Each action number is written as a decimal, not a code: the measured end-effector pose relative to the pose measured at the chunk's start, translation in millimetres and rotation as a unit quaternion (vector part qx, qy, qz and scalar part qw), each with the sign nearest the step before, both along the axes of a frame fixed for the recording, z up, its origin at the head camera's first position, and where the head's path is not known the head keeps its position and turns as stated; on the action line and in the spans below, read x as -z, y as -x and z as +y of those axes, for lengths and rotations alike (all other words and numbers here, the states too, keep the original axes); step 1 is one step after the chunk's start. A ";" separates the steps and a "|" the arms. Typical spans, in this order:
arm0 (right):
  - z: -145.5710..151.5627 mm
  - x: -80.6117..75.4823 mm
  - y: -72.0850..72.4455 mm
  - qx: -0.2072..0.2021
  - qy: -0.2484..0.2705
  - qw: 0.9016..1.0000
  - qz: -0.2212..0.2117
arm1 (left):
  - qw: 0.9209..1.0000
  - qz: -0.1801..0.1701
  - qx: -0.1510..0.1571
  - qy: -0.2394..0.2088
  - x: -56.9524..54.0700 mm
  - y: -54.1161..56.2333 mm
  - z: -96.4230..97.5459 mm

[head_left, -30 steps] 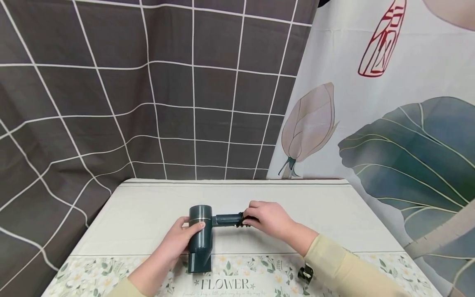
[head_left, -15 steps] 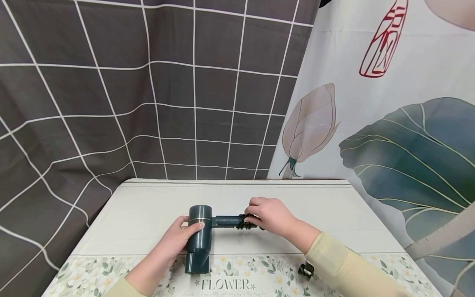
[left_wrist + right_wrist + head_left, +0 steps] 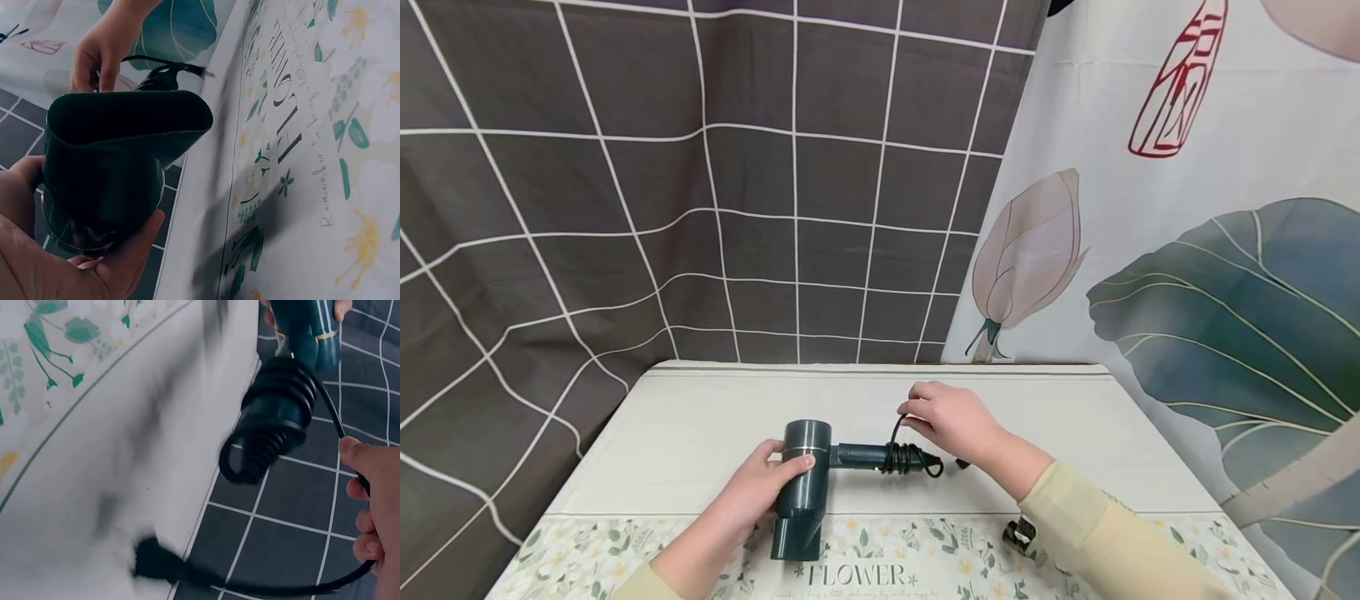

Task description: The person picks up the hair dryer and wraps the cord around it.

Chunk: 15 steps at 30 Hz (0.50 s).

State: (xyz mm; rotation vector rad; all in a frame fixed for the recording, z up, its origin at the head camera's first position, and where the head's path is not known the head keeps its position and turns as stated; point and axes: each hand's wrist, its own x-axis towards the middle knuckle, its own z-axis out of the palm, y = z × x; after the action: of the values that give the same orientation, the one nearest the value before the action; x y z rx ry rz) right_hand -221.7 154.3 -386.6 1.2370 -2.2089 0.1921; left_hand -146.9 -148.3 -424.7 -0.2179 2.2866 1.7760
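A dark teal hair dryer (image 3: 808, 483) lies sideways over the table, its handle (image 3: 859, 456) pointing right and its flat nozzle (image 3: 131, 115) toward the near side. My left hand (image 3: 763, 483) grips its barrel, thumb across the top. Black cord (image 3: 281, 390) is wound in several turns round the handle's end, with a small loop at the tip. My right hand (image 3: 951, 421), raised above the handle, pinches a free strand of the cord (image 3: 331, 406) between thumb and fingers. Beyond that hand the strand curves down to a hanging plug (image 3: 156, 559).
Under the hands is a table covered by a white cloth (image 3: 715, 417) with a floral border and the word FLOWER. A dark grid curtain (image 3: 835, 183) and a lotus-print cloth (image 3: 1037, 250) hang behind it. A small black object (image 3: 1019, 535) shows beside the right sleeve.
My right hand has risen away from the handle, drawing a strand of cord up with it. The wound turns and plug now show. The dryer has tilted slightly, its nozzle shifting left and nearer.
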 end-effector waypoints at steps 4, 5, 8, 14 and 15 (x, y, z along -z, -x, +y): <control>1.7 -0.5 4.8 0.018 0.014 1.000 0.002 | 1.000 -0.008 0.011 -0.003 1.5 -1.5 0.9; 2.1 -0.6 5.7 0.023 0.016 1.000 0.002 | 1.000 -0.008 0.014 -0.005 1.8 -1.7 1.2; 2.6 -0.8 7.3 0.032 0.022 0.999 -0.007 | 1.000 -0.007 0.023 -0.009 3.0 -1.8 1.3; 2.3 1.3 9.4 0.045 0.028 0.998 -0.032 | 0.999 -0.003 0.033 -0.015 5.7 -1.2 0.7; 2.4 1.8 10.2 0.046 0.028 0.998 -0.038 | 0.999 -0.001 0.035 -0.015 5.8 -0.9 0.3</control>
State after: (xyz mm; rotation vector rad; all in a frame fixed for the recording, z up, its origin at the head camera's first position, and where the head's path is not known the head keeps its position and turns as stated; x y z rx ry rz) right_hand -231.8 156.7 -388.4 1.1123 -2.3036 0.2657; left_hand -145.9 -148.0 -430.5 -0.1323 2.2343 1.7734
